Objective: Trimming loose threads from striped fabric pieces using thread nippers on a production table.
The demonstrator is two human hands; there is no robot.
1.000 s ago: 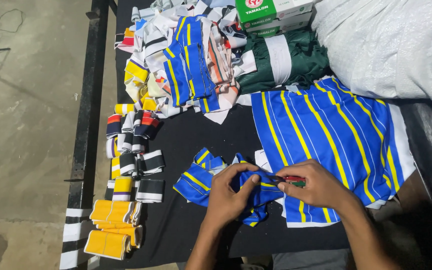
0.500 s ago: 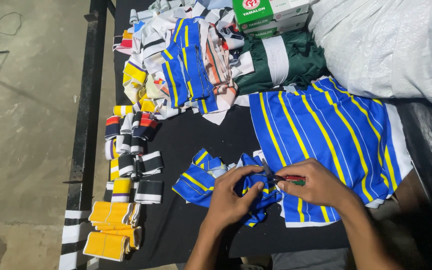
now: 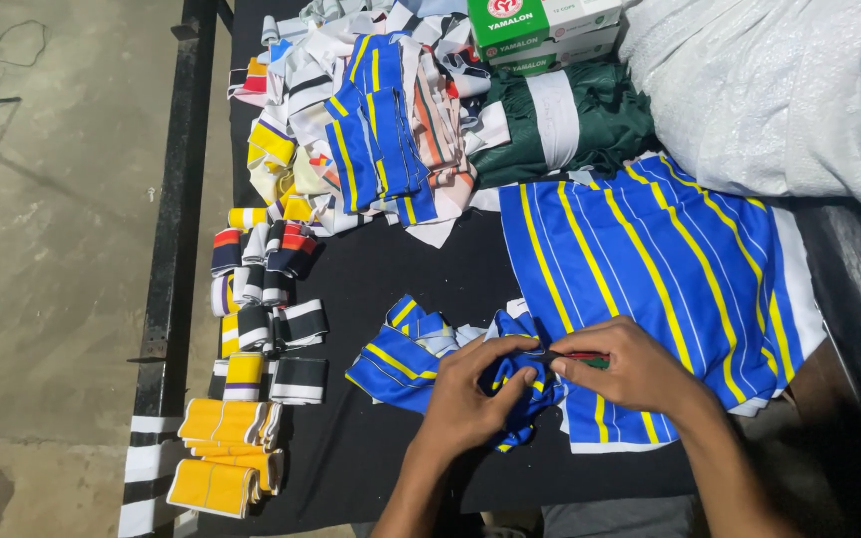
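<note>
The left hand [image 3: 470,399] and the right hand [image 3: 630,371] meet over a small blue fabric piece with yellow stripes [image 3: 515,384], near the front edge of the black worktop [image 3: 430,269]. The left grip is closed on that piece, thumb on top and fingers curled under its bunched middle. The right grip is closed on a slim tool with a red and green handle [image 3: 580,357], which looks like small snips, though the blades are hidden by the cloth. The tool's long axis runs nearly level, left to right, with its dark tip pointing left at the fabric's upper edge, touching or just beside the left thumb. So the fabric lies to the left of the right grip and slightly below it, and the left hand is the nearer of the two to its bulk.

More of the same blue pieces [image 3: 396,354] fan out to the left, touching the held one. A large blue and yellow striped cloth [image 3: 650,259] lies flat under and behind the right hand. Folded yellow bands [image 3: 221,453] sit well apart at the worktop's left edge.
</note>
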